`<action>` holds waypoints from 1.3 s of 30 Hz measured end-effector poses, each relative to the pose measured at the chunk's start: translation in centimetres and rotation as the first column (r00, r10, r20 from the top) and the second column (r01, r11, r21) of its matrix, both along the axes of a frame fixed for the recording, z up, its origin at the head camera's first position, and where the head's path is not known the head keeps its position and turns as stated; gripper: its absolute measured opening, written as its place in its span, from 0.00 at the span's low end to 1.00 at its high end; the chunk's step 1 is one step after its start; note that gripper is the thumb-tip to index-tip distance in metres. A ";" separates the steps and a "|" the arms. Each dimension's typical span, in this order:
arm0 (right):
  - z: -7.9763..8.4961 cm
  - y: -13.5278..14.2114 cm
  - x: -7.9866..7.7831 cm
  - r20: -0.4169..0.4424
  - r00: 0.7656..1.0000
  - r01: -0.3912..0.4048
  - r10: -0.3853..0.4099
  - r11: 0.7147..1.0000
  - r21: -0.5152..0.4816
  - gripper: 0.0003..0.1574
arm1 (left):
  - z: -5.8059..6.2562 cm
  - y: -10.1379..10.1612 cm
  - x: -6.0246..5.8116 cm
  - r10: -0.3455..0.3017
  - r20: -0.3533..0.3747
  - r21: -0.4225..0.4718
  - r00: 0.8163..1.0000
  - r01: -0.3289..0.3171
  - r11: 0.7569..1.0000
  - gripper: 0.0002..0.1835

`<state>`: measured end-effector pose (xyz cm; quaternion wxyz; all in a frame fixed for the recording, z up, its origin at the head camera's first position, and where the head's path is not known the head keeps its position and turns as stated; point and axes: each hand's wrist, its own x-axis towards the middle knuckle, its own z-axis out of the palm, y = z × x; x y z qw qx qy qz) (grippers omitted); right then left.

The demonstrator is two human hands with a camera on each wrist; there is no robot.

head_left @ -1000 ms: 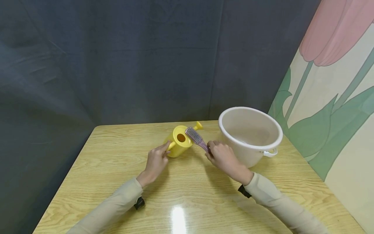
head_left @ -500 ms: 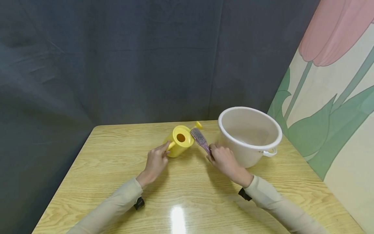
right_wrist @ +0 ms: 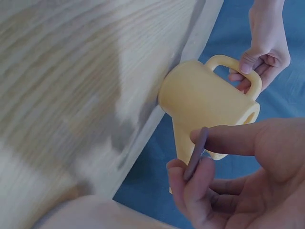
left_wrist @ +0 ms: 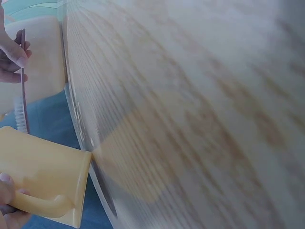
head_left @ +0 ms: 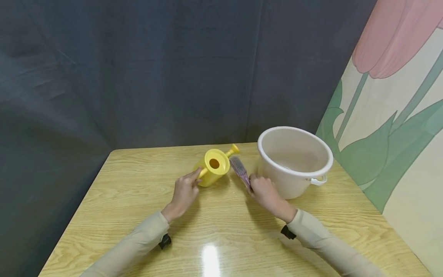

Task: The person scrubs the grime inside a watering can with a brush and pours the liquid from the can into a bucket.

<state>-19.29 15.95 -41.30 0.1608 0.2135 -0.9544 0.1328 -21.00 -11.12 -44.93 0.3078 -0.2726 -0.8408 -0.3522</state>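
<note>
My left hand (head_left: 184,192) grips the handle of a yellow watering can (head_left: 218,172), which tilts a little, its round top opening facing me. In the right wrist view the same can (right_wrist: 205,95) shows its spout pointing away from the handle. My right hand (head_left: 267,194) pinches the handle of a purple hairbrush (head_left: 239,169) between thumb and fingers. The brush's bristled head is close to the can's right side, below the spout. From the left wrist view, the bristles (left_wrist: 20,114) face the can; whether they touch it I cannot tell.
A large white bucket (head_left: 273,181) with a side handle stands right behind my right hand. The wooden table (head_left: 138,200) ends at a dark curtain (head_left: 173,77) at the back. A wall painted with a tulip (head_left: 384,50) borders the right side.
The hairbrush has moved right and down, off the can's top rim to beside it, and its head has turned. The spout shows more fully. My left hand and the can stay put.
</note>
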 end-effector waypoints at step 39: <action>-2.8 -0.6 -3.0 0.329 0.941 0.048 -0.081 0.993 0.108 0.12 | -0.1 -0.1 -0.1 0.007 0.019 0.009 1.000 -0.007 1.000 0.23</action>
